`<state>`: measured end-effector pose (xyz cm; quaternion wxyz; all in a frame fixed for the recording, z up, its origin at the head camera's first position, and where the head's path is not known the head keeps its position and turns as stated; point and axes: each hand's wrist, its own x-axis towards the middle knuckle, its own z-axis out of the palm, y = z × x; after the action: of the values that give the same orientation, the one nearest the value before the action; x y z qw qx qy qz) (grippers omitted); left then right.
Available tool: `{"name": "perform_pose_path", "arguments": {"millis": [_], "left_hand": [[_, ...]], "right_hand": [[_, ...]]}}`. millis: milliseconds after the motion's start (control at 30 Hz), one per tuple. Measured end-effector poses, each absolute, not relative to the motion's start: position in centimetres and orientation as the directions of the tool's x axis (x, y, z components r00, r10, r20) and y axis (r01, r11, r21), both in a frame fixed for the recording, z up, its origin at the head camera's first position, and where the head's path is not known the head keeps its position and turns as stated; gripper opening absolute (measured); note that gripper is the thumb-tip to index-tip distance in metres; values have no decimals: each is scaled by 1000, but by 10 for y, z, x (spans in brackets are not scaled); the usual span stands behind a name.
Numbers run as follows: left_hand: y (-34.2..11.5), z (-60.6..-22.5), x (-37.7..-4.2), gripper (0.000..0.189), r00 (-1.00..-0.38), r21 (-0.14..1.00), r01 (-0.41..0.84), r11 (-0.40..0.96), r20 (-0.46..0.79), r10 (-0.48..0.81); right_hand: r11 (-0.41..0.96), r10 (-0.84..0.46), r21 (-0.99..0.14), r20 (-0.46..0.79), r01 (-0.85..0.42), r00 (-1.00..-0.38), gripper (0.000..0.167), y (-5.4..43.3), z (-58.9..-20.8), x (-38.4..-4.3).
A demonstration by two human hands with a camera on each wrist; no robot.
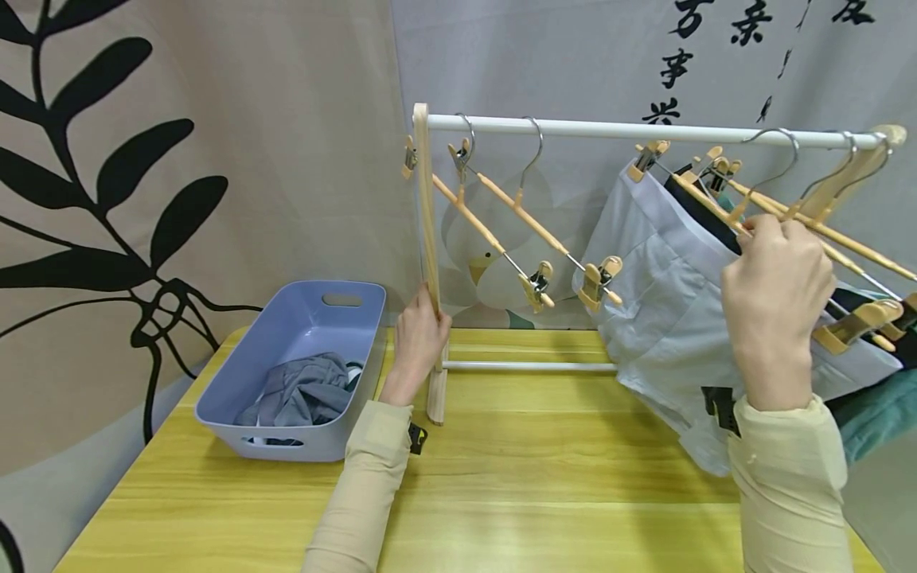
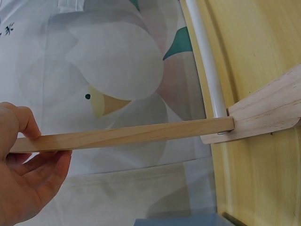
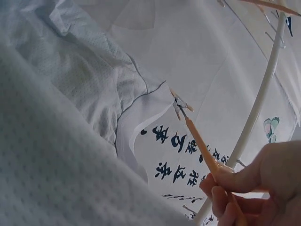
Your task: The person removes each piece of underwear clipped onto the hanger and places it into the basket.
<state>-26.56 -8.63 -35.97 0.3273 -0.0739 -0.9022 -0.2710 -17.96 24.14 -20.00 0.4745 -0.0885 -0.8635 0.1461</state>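
In the head view my left hand (image 1: 419,338) grips the wooden upright (image 1: 427,215) at the left end of the garment rack. The left wrist view shows its thumb and fingers on either side of that upright (image 2: 141,135). My right hand (image 1: 777,294) holds the wooden bar of a clip hanger (image 1: 705,203), from which light grey-blue shorts (image 1: 666,294) hang by metal-and-wood clips. In the right wrist view, thumb and fingers pinch the hanger bar (image 3: 202,146) near the white rail (image 3: 258,106). The hanger's hook (image 1: 784,139) is at the rail.
Two bare clip hangers (image 1: 494,231) hang at the rail's left part. More hangers with dark and green clothes (image 1: 877,410) hang at far right. A blue basket (image 1: 286,446) holding crumpled grey cloth (image 1: 304,390) stands on the wooden table (image 1: 544,477) at left.
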Motion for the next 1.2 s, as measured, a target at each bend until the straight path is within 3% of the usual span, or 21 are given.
{"name": "perform_pose_path", "arguments": {"millis": [633, 1200], "left_hand": [[-86, -359, -266, 49, -779, 449, 317, 835, 626, -40], [-84, -357, -265, 49, -790, 465, 300, 833, 611, -56]], "right_hand": [[959, 212, -278, 837, -58, -504, 26, 228, -214, -178], [965, 155, -229, 889, -127, -432, 23, 219, -222, -171]]}}
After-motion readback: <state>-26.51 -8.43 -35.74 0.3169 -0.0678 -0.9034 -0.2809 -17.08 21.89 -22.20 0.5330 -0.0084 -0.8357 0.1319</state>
